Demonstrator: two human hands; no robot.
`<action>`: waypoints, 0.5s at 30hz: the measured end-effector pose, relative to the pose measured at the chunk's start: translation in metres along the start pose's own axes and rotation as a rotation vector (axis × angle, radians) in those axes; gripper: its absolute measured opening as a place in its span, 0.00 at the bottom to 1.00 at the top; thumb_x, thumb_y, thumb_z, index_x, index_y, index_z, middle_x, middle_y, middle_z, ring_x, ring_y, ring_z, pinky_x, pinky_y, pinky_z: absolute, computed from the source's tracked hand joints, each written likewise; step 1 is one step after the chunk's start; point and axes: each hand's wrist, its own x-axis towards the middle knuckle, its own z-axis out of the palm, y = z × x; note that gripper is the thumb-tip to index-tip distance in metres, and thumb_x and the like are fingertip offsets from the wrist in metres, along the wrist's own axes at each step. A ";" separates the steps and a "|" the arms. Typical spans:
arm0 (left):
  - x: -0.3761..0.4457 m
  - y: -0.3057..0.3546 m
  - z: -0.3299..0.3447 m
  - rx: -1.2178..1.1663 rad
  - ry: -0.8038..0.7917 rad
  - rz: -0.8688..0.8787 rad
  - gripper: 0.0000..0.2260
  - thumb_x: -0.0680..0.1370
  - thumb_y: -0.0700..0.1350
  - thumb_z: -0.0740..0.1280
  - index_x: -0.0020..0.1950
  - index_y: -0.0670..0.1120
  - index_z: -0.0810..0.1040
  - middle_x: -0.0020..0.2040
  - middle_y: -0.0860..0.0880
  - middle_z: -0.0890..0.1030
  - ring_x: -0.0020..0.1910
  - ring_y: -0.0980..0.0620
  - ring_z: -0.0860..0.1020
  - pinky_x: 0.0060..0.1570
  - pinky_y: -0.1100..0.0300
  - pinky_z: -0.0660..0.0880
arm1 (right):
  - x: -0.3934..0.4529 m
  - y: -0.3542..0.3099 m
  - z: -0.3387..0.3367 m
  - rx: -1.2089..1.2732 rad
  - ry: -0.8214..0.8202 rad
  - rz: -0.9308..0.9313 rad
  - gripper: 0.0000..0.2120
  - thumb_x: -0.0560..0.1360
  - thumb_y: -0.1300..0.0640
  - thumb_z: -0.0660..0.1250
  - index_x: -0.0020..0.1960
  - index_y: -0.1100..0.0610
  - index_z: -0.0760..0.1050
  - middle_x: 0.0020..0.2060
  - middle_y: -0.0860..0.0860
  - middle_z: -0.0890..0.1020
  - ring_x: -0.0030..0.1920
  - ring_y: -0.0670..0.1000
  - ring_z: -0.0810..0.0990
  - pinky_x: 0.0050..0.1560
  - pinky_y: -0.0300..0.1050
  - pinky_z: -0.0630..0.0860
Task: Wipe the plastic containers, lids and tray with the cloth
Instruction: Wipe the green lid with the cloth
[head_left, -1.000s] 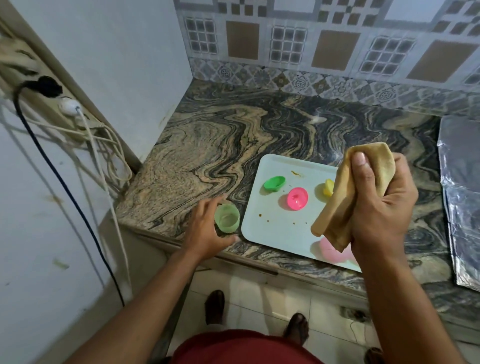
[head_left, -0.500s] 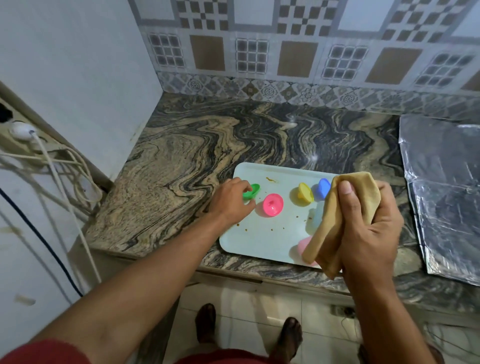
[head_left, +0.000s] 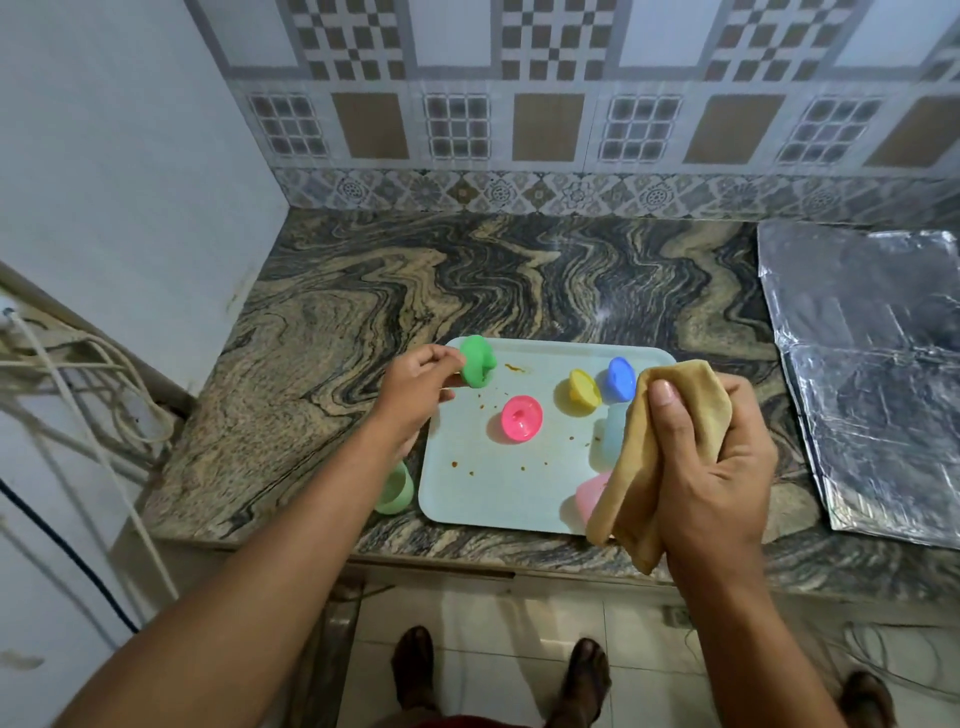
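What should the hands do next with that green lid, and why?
Probably bring the green lid over to the cloth and rub it. The left hand pinches the lid above the tray, and the right hand holds the cloth bunched up nearby, touching nothing else.

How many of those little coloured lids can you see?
4. The green lid is pinched in the left hand; the pink lid, yellow lid and blue lid lie on the tray. The cloth may hide others.

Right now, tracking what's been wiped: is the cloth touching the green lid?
Apart. The head view shows the cloth in the right hand, the green lid across the tray.
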 end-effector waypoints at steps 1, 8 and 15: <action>-0.011 0.010 -0.002 -0.168 -0.043 -0.048 0.08 0.83 0.38 0.67 0.47 0.47 0.80 0.42 0.50 0.84 0.40 0.56 0.82 0.40 0.64 0.73 | 0.001 -0.001 0.003 0.007 -0.002 -0.003 0.04 0.81 0.58 0.67 0.48 0.51 0.74 0.37 0.42 0.78 0.38 0.41 0.75 0.41 0.36 0.73; -0.084 0.047 0.001 -0.688 -0.162 -0.158 0.09 0.74 0.44 0.70 0.54 0.47 0.79 0.42 0.50 0.87 0.40 0.56 0.83 0.41 0.64 0.74 | -0.002 -0.009 0.030 -0.039 -0.058 -0.092 0.03 0.78 0.60 0.66 0.51 0.56 0.73 0.37 0.40 0.79 0.36 0.38 0.76 0.40 0.33 0.73; -0.125 0.057 0.024 -0.711 -0.222 0.002 0.09 0.76 0.45 0.72 0.55 0.48 0.78 0.54 0.46 0.86 0.53 0.52 0.83 0.56 0.57 0.73 | -0.010 -0.014 0.059 -0.102 0.054 -0.112 0.06 0.79 0.57 0.70 0.52 0.55 0.74 0.39 0.37 0.80 0.36 0.39 0.78 0.39 0.32 0.72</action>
